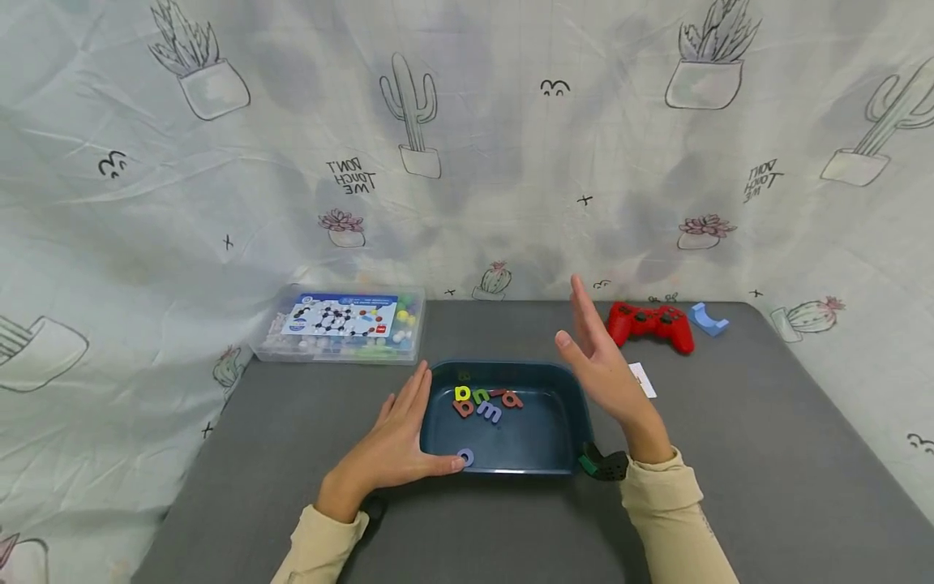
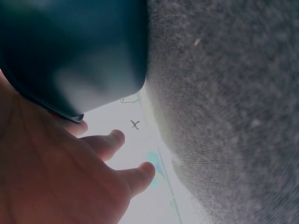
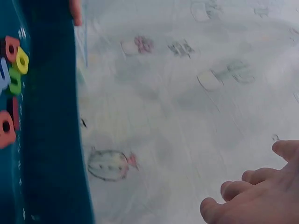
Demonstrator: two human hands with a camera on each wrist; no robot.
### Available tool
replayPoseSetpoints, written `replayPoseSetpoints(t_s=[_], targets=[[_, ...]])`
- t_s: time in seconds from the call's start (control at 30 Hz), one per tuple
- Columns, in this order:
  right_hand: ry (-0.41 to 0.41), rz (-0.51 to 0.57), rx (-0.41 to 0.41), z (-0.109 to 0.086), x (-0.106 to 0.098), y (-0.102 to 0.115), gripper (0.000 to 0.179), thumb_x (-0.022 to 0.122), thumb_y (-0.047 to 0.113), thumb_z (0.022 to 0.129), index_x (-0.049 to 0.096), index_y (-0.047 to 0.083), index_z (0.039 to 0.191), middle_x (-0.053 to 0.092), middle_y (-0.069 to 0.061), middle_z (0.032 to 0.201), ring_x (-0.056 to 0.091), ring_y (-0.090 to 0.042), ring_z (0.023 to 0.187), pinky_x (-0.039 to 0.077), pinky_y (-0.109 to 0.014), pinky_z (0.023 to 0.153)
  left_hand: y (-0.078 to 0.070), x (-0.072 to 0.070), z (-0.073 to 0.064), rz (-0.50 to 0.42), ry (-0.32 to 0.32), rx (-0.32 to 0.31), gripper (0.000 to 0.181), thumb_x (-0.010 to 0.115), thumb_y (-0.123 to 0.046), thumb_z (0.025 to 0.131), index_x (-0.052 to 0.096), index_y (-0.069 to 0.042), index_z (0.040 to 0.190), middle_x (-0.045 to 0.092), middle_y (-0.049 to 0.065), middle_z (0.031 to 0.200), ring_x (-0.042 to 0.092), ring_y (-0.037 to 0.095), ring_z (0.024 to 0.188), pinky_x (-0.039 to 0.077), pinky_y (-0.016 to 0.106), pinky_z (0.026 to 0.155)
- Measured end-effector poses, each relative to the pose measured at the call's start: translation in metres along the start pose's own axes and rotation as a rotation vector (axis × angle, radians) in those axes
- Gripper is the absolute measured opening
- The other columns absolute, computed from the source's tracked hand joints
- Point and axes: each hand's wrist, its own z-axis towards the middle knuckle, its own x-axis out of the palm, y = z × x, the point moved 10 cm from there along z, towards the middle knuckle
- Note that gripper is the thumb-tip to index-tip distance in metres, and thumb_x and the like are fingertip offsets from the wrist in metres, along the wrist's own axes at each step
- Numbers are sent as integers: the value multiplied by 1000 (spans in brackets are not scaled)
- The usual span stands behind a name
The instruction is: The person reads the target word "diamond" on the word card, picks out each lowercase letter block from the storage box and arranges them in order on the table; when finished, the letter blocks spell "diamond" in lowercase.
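A dark blue tray [image 1: 543,422] lies on the grey table. Inside are several coloured toy letters: a yellow one [image 1: 463,393], a green n [image 1: 481,396], a blue m [image 1: 490,412] and red ones [image 1: 512,399]. A purple ring-shaped letter [image 1: 465,457] is by the tray's front rim, beside my left thumb tip. My left hand [image 1: 397,442] touches the tray's front left corner, its fingers extended along the outer left side; the left wrist view shows these fingers [image 2: 140,177] outside the wall. Raised beyond the right rim, my right hand [image 1: 606,369] has extended fingers and holds nothing.
At the back left sits a clear plastic box [image 1: 339,324] with a molecule picture and coloured pieces. A red game controller [image 1: 652,326], a light blue curved piece [image 1: 708,319] and a white card [image 1: 643,380] lie at the right. Patterned cloth [image 1: 496,162] hangs behind the table.
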Motion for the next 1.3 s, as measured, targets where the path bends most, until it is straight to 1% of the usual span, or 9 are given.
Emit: replayPoseSetpoints(t_s=[0.13,0.23,0.33,0.53,0.67,0.83,0.97,1.1,1.3], targets=[[81,50,6,8,18,-2,78,52,19,114,4,34,174,2,11,178,3,-16,163,26,-55,123,-1,-1,1,3,4,-4,139,79,-75,80,-1,-9,172,-10,3,179,-1,27,164,-2,67,124],[144,61,27,10,31,-6,77,55,23,114,7,36,173,5,11,178,6,-19,164,28,-54,123,-1,-2,1,4,2,-8,139,79,-76,79,-1,-10,172,-11,2,179,-1,26,164,-1,67,125],[192,51,49,9,41,-12,76,59,25,113,13,32,174,12,8,178,14,-22,163,31,-54,121,-1,-3,2,2,-1,-11,139,79,-76,79,-1,-10,172,-10,2,179,-1,25,164,-1,67,124],[252,45,63,6,54,-24,75,66,21,109,25,23,173,27,-5,175,31,-36,158,28,-59,122,-1,-2,3,-7,3,-12,137,82,-70,81,0,-9,172,-10,3,179,1,28,164,-1,68,124],[302,62,89,3,63,-33,77,69,21,107,28,21,171,33,-11,171,35,-43,154,30,-63,120,0,2,3,-20,23,-32,138,82,-70,80,-1,-10,172,-11,0,179,0,29,164,-2,67,125],[362,64,128,-1,71,-42,74,72,19,105,34,15,169,40,-16,166,40,-46,150,34,-67,116,2,5,2,-39,39,-52,139,82,-71,80,-2,-11,173,-12,-1,179,0,30,164,-2,65,125],[398,24,143,-1,75,-46,69,73,17,103,41,8,164,45,-24,160,44,-48,146,34,-69,116,3,4,2,-45,34,-51,138,83,-69,81,-1,-11,173,-11,1,179,1,33,164,-1,67,125],[441,-17,169,-1,78,-53,68,72,11,103,41,2,162,44,-28,159,43,-50,146,34,-69,116,4,3,3,-46,33,-54,137,83,-68,82,-1,-11,173,-11,1,179,0,35,163,0,67,125],[488,-9,216,-4,82,-63,68,68,3,101,39,-3,162,42,-28,161,42,-51,146,37,-67,115,4,2,3,-52,31,-48,136,83,-68,82,0,-11,173,-11,1,179,0,36,163,1,67,125]])
